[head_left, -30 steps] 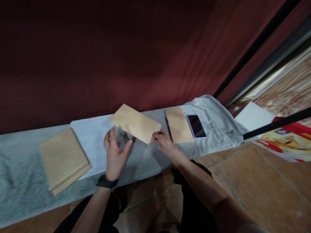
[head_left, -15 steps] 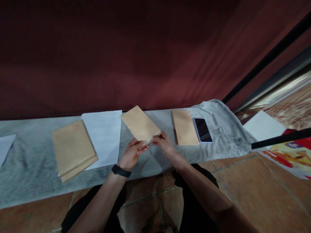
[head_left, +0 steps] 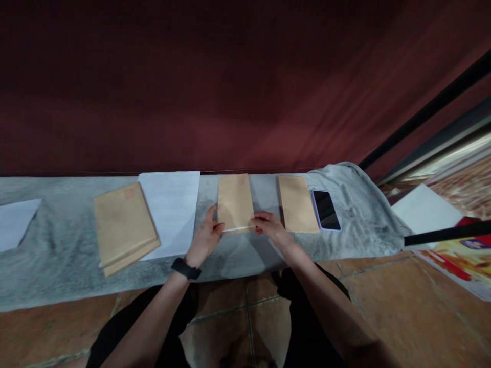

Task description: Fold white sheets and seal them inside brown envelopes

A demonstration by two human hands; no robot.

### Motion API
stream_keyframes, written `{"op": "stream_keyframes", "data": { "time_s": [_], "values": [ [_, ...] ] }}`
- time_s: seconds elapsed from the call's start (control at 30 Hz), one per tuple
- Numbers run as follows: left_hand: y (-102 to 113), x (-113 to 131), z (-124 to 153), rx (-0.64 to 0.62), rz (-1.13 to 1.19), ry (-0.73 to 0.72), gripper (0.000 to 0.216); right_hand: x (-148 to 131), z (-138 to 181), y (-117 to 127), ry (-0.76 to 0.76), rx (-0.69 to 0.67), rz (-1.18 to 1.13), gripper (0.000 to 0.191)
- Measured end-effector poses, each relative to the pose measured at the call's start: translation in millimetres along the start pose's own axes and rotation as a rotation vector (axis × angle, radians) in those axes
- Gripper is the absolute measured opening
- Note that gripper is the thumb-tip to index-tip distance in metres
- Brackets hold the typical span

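A brown paper envelope [head_left: 236, 202] lies straight in front of me on a grey cloth, with a white strip of paper or lining showing along its near edge. My left hand [head_left: 205, 236], with a black band on the wrist, grips its near left corner, the thumb on top and a finger stretched along the left side. At the near right corner my right hand [head_left: 270, 225] pinches the envelope between closed fingers. What is inside the envelope is hidden.
Left of it lie white paper sheets [head_left: 172, 214] and a pile of brown envelopes [head_left: 125, 225]. To the right are more brown envelopes [head_left: 299, 204] and a phone [head_left: 327, 210]. The grey cloth [head_left: 65, 266] covers the long narrow surface, with a dark red wall [head_left: 230, 102] behind.
The envelope has turned from a slant to nearly straight and come down onto the cloth. Both hands have moved slightly apart along its near edge.
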State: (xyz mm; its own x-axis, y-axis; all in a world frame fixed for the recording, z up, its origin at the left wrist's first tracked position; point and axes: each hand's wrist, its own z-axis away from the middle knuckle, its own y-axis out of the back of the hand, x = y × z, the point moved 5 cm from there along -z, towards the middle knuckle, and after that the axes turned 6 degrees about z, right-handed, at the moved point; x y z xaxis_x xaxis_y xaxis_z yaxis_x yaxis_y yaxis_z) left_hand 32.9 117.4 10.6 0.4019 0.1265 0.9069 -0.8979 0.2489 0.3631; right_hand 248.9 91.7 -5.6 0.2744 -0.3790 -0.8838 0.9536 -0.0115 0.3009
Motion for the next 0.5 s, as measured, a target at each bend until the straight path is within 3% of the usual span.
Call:
{"op": "stream_keyframes", "data": {
  "time_s": [0.13, 0.27, 0.33, 0.43, 0.5],
  "values": [
    [2.8, -2.6, 2.3, -0.010, -0.406, -0.075, 0.064, 6.2, 1.4, 0.0, 0.011, -0.037, 0.234, 0.006],
    [5.5, -2.6, 9.2, -0.041, -0.635, -0.052, 0.056, -5.4, 1.1, 11.8, 0.117, 0.120, 0.442, 0.013],
    [7.3, 2.2, 12.0, 0.004, -0.732, -0.070, 0.051, -17.0, 0.8, 10.2, 0.255, 0.212, 0.543, 0.023],
    [3.1, 17.9, 13.2, 0.108, -0.762, -0.277, 0.042, -27.7, 3.4, -10.7, 0.549, 0.261, 0.738, 0.045],
    [-5.8, 28.1, 12.3, 0.142, -0.715, -0.483, 0.042, -22.2, 4.3, -28.1, 0.624, 0.255, 0.870, 0.055]
  ]
}}
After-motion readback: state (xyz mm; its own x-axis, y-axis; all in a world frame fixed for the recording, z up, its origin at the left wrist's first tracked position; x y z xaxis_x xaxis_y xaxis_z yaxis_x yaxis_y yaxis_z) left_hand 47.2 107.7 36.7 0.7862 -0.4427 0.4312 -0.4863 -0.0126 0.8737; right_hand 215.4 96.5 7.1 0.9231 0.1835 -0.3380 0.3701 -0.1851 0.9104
